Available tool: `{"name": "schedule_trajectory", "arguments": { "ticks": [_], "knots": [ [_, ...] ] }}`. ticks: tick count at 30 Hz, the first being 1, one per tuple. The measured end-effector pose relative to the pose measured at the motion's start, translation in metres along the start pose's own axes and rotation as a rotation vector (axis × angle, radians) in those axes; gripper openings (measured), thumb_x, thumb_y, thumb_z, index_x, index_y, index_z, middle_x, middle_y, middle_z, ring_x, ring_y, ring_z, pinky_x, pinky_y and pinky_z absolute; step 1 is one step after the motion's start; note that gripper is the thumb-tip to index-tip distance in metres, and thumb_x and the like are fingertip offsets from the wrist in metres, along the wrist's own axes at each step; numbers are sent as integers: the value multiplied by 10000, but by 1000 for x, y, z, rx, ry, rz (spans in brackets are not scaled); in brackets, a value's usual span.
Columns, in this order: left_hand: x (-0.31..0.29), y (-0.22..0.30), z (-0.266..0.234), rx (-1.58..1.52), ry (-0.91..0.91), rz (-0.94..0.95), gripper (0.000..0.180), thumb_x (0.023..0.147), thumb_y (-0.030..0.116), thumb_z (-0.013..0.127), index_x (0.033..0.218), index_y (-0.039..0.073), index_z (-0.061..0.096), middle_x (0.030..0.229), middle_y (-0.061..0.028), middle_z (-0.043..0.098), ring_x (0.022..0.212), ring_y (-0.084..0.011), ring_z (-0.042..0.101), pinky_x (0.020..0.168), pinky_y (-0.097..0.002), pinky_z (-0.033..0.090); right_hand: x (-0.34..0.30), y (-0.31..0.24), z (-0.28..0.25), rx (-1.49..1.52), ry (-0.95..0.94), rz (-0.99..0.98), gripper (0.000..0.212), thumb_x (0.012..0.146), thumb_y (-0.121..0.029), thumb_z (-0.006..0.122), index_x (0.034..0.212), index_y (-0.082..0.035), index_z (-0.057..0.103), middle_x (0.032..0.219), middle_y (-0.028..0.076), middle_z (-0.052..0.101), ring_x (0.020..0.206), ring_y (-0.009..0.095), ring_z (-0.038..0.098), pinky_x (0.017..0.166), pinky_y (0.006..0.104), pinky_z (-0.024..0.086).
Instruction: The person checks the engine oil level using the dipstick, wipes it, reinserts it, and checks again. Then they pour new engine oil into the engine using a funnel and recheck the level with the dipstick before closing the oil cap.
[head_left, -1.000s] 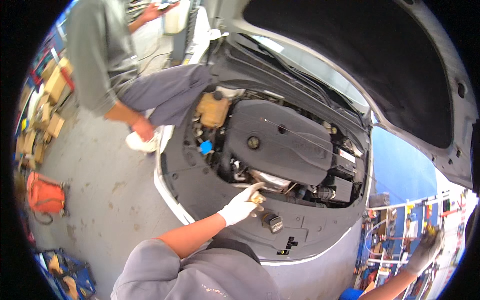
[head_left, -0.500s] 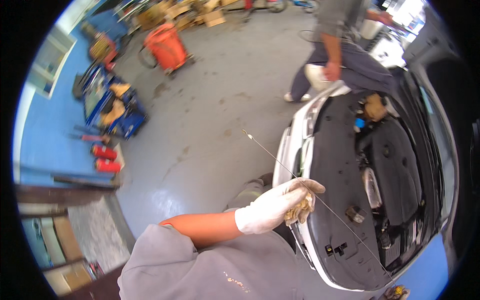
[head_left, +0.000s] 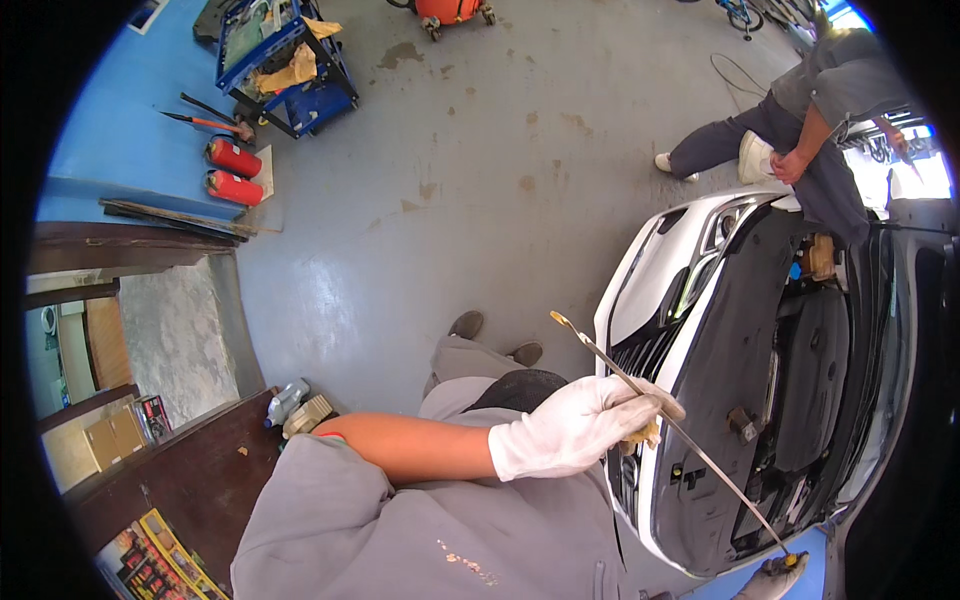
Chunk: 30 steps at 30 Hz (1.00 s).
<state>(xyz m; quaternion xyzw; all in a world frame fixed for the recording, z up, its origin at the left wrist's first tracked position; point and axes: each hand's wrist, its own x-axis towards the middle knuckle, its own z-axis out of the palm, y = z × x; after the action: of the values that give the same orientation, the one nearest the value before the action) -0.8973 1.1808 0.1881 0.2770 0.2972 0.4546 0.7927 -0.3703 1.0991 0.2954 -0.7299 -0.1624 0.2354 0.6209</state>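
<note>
Thin metal dipstick (head_left: 720, 474) slants from centre of frame to lower right. Left hand (head_left: 583, 428), gloved, pinches middle, thumb against fingers; right hand (head_left: 772, 582) grips yellow handle (head_left: 790, 560). We judge it light, springy, perhaps slick with oil; best hold, handle. Upper left, we see blue cart (head_left: 312, 112) bearing brown scraps (head_left: 290, 72). Orange-brown reservoir (head_left: 822, 257), right: contents, we cannot tell.
</note>
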Motion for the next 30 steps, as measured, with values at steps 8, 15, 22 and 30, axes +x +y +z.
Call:
{"name": "schedule_trajectory", "arguments": {
  "ticks": [8, 15, 22, 30],
  "knots": [
    [-42, 28, -53, 54, -50, -68, 332, 1105, 202, 512, 1270, -10, 707, 977, -49, 675, 812, -88, 584, 765, -258, 498, -56, 9, -29, -234, 54, 21, 269, 1054, -360, 661, 1139, -106, 674, 751, -68, 479, 574, 41, 387, 517, 214, 283],
    [-52, 30, -76, 97, -122, -63, 265, 1089, 151, 548, 1212, -12, 718, 865, -23, 689, 811, -73, 617, 739, -241, 501, -123, 6, -47, -316, 252, 16, 306, 1032, -418, 681, 1099, -120, 675, 719, -67, 428, 526, 19, 306, 488, 216, 223],
    [-52, 38, -86, 45, -351, -169, 311, 1111, 110, 482, 1306, -24, 684, 948, -59, 648, 865, -114, 629, 807, -269, 520, -157, 24, -77, -165, 255, 47, 280, 1013, -368, 696, 1109, -105, 678, 827, -27, 557, 663, 63, 487, 557, 223, 354],
    [-41, 43, -81, -66, -367, -287, 292, 1106, 158, 500, 1264, 2, 689, 902, -29, 682, 798, -77, 571, 753, -248, 489, -175, 36, -96, 105, -2, -21, 140, 1012, -163, 651, 1043, -31, 687, 923, 39, 684, 781, 140, 604, 710, 287, 495]
  ]
}}
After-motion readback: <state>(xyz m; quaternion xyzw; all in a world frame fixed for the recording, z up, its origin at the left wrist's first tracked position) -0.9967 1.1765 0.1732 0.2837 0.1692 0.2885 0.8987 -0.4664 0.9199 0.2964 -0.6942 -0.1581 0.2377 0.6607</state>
